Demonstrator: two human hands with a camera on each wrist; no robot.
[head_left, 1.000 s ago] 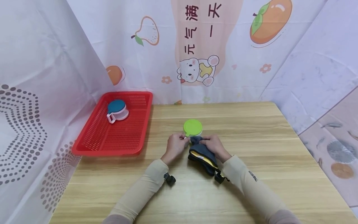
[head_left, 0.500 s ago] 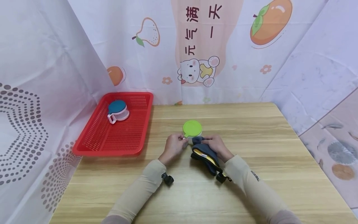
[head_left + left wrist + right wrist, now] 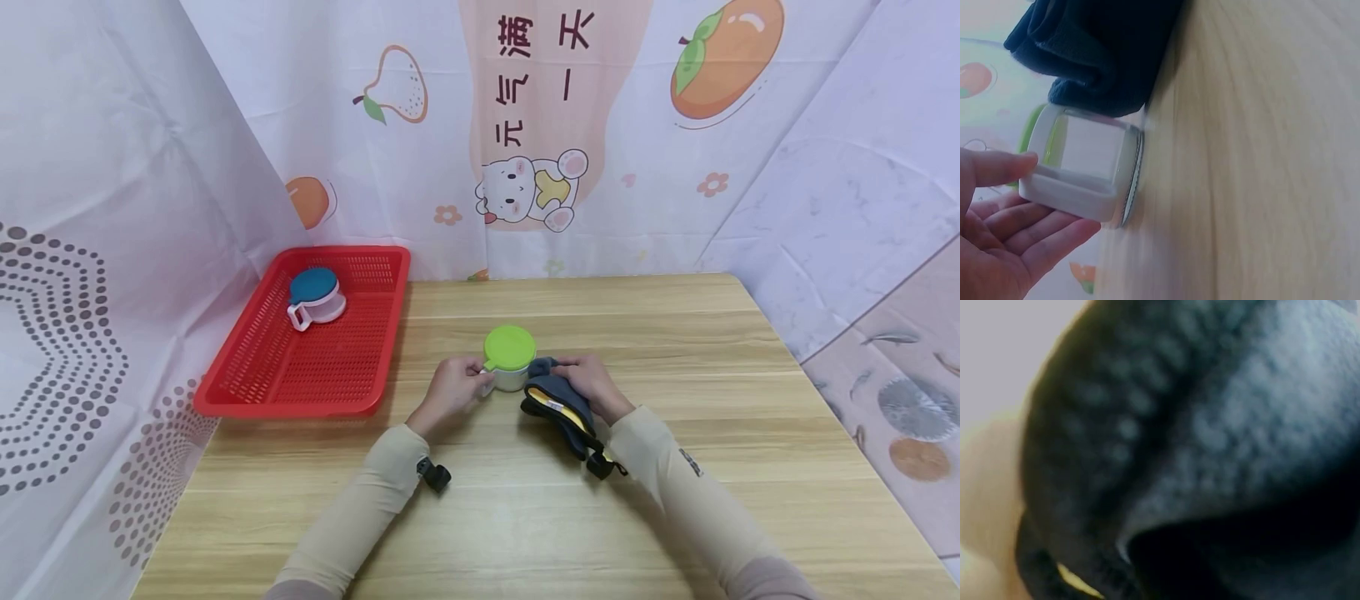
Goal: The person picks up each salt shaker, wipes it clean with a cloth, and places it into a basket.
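Observation:
In the head view, a small clear jar (image 3: 511, 380) with a green lid (image 3: 510, 347) stands upright mid-table. My left hand (image 3: 450, 388) pinches its white handle (image 3: 1069, 192); the left wrist view has the thumb on top of the handle and the fingers beneath. To the right of the jar, my right hand (image 3: 594, 385) grips a bunched dark blue-grey cloth (image 3: 561, 390) with a yellow lining and a white tag. Its front end lies close against the jar's side. The cloth fills most of the right wrist view, blurred, and hides the right fingertips there.
A red plastic basket (image 3: 292, 409) stands at the left of the wooden table (image 3: 510, 533). Inside its far left corner is a similar jar with a blue lid (image 3: 312, 285) and a pale pink handle. A printed curtain (image 3: 637, 242) hangs behind the table.
My left hand has drawn the green-lidded jar slightly left and toward me, showing more of its body. My right hand and the cloth have shifted a little to the right.

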